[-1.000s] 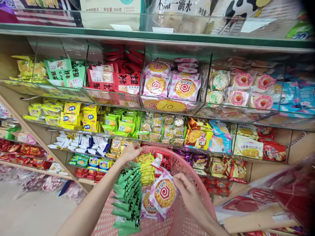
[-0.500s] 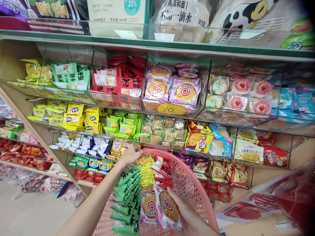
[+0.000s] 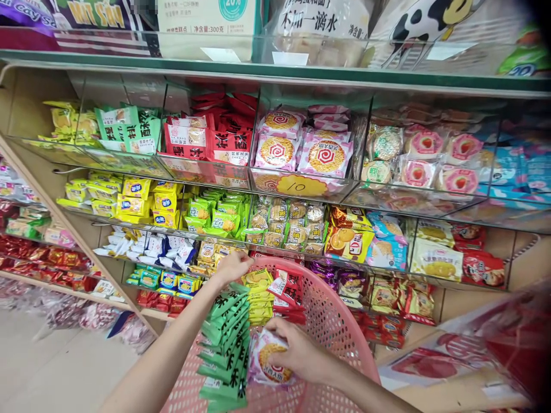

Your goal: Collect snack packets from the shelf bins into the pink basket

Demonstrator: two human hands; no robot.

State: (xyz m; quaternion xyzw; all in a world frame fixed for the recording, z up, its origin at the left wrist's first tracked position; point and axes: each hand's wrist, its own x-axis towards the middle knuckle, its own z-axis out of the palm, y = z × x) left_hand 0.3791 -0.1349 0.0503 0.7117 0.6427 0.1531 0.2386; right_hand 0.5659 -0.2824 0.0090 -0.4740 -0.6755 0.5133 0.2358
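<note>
A pink plastic basket (image 3: 350, 338) is in front of me, and my left hand (image 3: 230, 268) is closed over its far rim. My right hand (image 3: 299, 349), inside the basket, has its fingers and thumb around a round sesame biscuit in a pink-and-white wrapper (image 3: 275, 376). Whether another such biscuit lies under it is hidden. To its left, green packets (image 3: 224, 350) overlap in a long row. Yellow packets (image 3: 259, 295) are stacked at the basket's far side, beside a stack of red packets (image 3: 287, 287).
Clear-fronted shelf bins hold more pink-wrapped biscuits (image 3: 325, 154), red packets (image 3: 206, 140) and green packets (image 3: 127, 131). A yellow price tag (image 3: 296, 186) hangs on one bin. Lower shelves hold yellow snacks (image 3: 133, 203). A plastic bag (image 3: 456, 350) is at the right.
My right hand has moved left with the pink-wrapped biscuit, now over the spot where a similar one lay. My left hand stays on the basket rim.
</note>
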